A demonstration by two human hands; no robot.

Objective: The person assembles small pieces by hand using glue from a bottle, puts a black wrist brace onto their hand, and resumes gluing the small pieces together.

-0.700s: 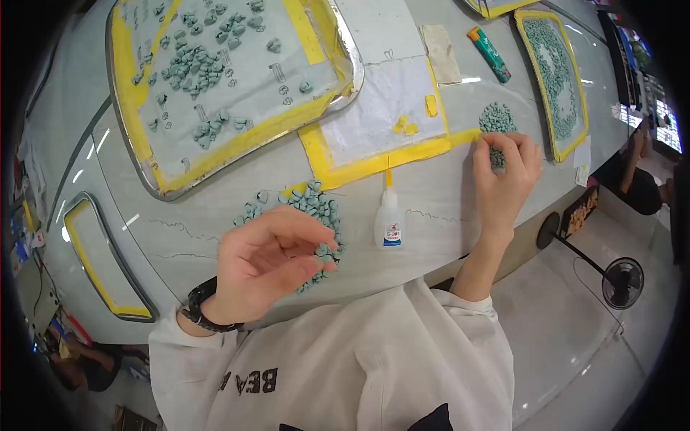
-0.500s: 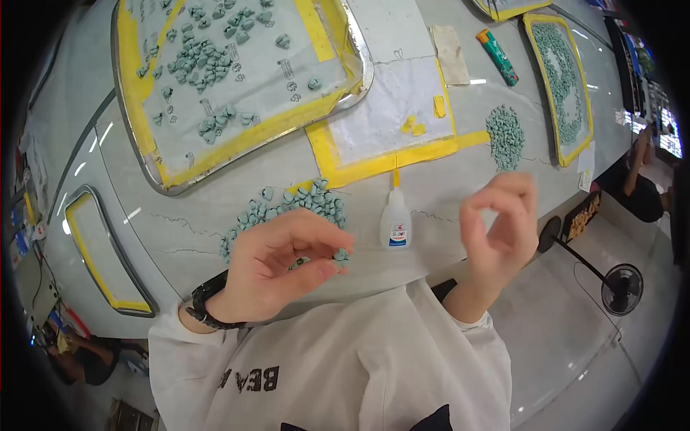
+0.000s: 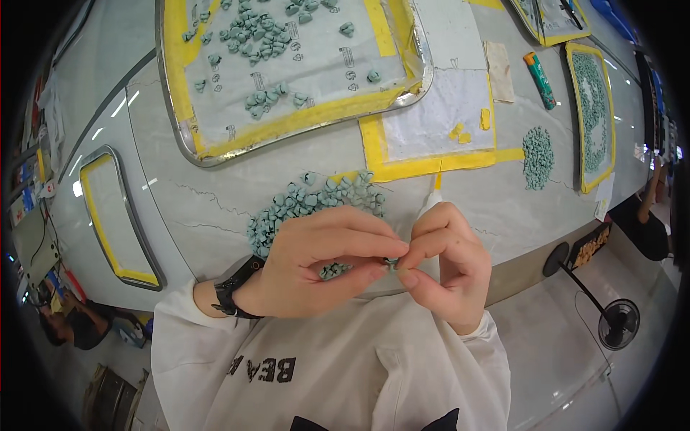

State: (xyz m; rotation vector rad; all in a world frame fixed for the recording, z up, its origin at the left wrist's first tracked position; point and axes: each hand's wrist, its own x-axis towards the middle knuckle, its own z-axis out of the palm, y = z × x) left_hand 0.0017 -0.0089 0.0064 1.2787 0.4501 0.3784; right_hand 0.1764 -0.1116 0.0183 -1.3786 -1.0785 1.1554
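While both hands meet just above the near edge of the pale grey stone-look bench point(image 3: 215, 208), the left hand point(image 3: 316, 262) and the right hand point(image 3: 442, 262) pinch one small grey-green moulded piece point(image 3: 392, 263) between their fingertips, thumbs and forefingers closed tight on it from either side. A few more such pieces sit cupped in the left palm, under its curled fingers. A black wristband point(image 3: 233, 291) circles the left wrist.

Directly behind the hands, near the bench's front edge, lies a loose heap of the same grey-green pieces point(image 3: 309, 205). A white glue bottle with a yellow tip point(image 3: 433, 194) stands just behind the right hand, mostly hidden by it. Further back rests a large metal tray lined with yellow tape point(image 3: 180, 86), with scattered pieces on its grey sheet. To its right lies a white cloth pad bordered in yellow tape point(image 3: 438, 122), and beyond that a smaller heap of pieces point(image 3: 537, 156) toward the right end of the bench. A green-and-orange tube point(image 3: 539, 79) lies near the far right corner, beside a narrow yellow-edged tray filled with pieces point(image 3: 593, 108).
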